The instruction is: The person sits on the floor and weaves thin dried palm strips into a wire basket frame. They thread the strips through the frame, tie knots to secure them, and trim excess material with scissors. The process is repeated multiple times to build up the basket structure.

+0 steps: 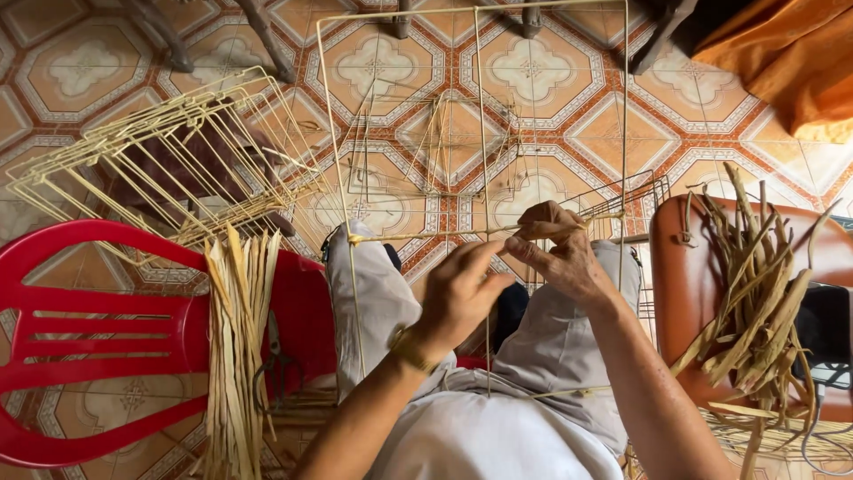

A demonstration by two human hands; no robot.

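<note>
Wrapping looks to be the work in hand: the right hand [555, 252] is pinched shut on a pale strip [426, 235] where it meets the crossbar of the wire frame [480, 116], thumb and fingertips pressed together on it, while the left hand [459, 293] sits just below and beside it, fingers curled loosely toward the upright wire; whether it actually grips anything I cannot tell. The frame stands over the person's knees [373, 293], its top leaning away toward the tiled floor [80, 71]. Judging from this, the main risk is the strip going slack or slipping along the smooth wire if the pinch eases, leaving loose turns; a dry strip could also split if bent too sharply at the corner. With the frame balanced only on the lap, a hard tug might tip it sideways. The strip runs leftward from the right fingertips along the crossbar to a knot at the frame's left upright, so it lies in the right hand and just above the left. Spare strips [238, 338] lie draped over a red chair [89, 338] on the left, well apart from both hands; a darker bundle [755, 302] rests on a brown stool [684, 293] at the right, near the right forearm. Finished frames [169, 151] are stacked beyond the chair.
</note>
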